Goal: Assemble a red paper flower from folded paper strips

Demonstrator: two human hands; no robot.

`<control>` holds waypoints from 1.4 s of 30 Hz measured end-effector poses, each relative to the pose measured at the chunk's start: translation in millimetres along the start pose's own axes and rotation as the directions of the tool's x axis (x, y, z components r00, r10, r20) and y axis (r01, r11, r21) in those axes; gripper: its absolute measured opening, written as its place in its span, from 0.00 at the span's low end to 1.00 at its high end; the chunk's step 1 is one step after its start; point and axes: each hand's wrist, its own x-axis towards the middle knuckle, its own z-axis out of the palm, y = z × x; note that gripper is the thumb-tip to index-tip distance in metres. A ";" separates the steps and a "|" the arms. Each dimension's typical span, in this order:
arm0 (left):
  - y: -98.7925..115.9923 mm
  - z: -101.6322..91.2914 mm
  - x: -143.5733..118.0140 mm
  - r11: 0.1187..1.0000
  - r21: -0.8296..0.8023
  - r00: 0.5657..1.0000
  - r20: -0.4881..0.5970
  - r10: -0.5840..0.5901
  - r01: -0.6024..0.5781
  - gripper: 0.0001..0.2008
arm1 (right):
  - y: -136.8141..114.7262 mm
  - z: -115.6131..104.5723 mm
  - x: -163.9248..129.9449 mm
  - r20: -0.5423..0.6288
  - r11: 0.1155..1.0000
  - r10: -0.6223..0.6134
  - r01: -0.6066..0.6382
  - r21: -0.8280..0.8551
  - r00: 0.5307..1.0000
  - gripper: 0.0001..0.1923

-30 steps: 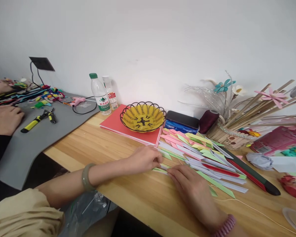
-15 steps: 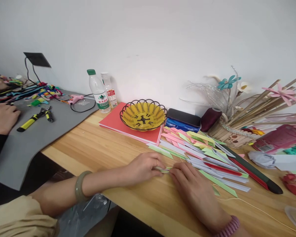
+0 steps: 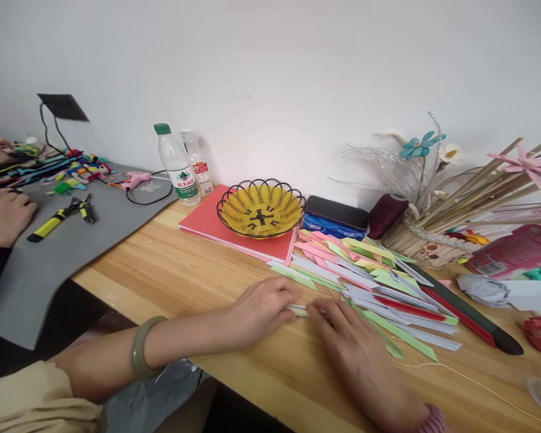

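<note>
Low over the wooden table, my left hand and my right hand close on a thin pale green and white paper strip. The left fingers pinch one end, while the right fingertips press on the other; most of the strip is hidden beneath them. Just beyond my hands lies a spread of folded paper strips in green, white, pink, yellow and red. A green strip runs beside my right hand, partly covered by it.
Behind stand a yellow woven basket on red paper, and water bottles. A dark green and red tool lies right, near a stick-filled holder. Left, another person's hand rests near pliers on a grey mat.
My right hand has shifted slightly, with its fingers moving along the strip. The left hand keeps its pinch almost in place. The view has shifted a little.
</note>
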 end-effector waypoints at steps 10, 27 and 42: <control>3.8 -2.9 0.7 0.989 0.136 0.997 0.042 -0.062 0.056 0.12 | 0.0 -0.7 -2.5 -0.033 0.999 -0.029 0.029 -0.016 0.999 0.19; 8.5 5.2 -1.5 0.923 0.384 1.000 0.027 -0.008 -0.003 0.13 | 1.1 4.8 -2.7 0.115 0.999 0.039 -0.042 0.028 0.993 0.14; 11.8 -3.4 -1.7 0.961 0.277 0.996 0.080 -0.026 0.003 0.13 | 5.0 9.0 -0.5 0.188 0.948 0.118 -0.167 0.272 0.975 0.10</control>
